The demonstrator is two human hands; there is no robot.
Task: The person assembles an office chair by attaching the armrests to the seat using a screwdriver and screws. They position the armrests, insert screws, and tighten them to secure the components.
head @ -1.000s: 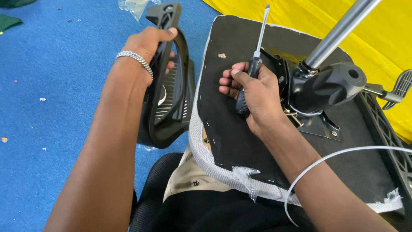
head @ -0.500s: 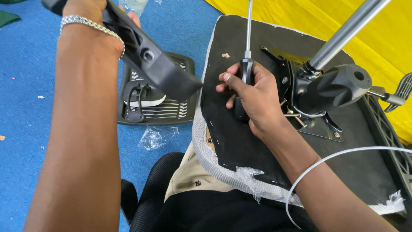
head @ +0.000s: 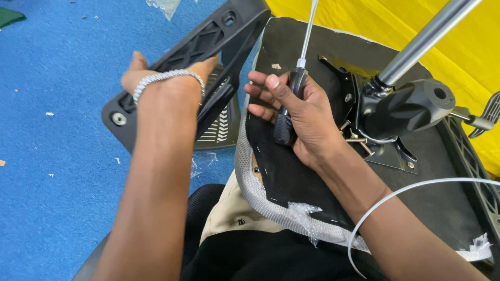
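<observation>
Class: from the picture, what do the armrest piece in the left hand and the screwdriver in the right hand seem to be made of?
Armrest piece: likely moulded plastic, matte black, with ribbed cut-outs. Screwdriver: shiny, probably steel shaft; dark handle, knurled at the end, plastic or rubber.

Black plastic armrest (head: 208, 39) held tilted; black-handled screwdriver (head: 292, 91) gripped upright over seat underside (head: 291, 171).
</observation>
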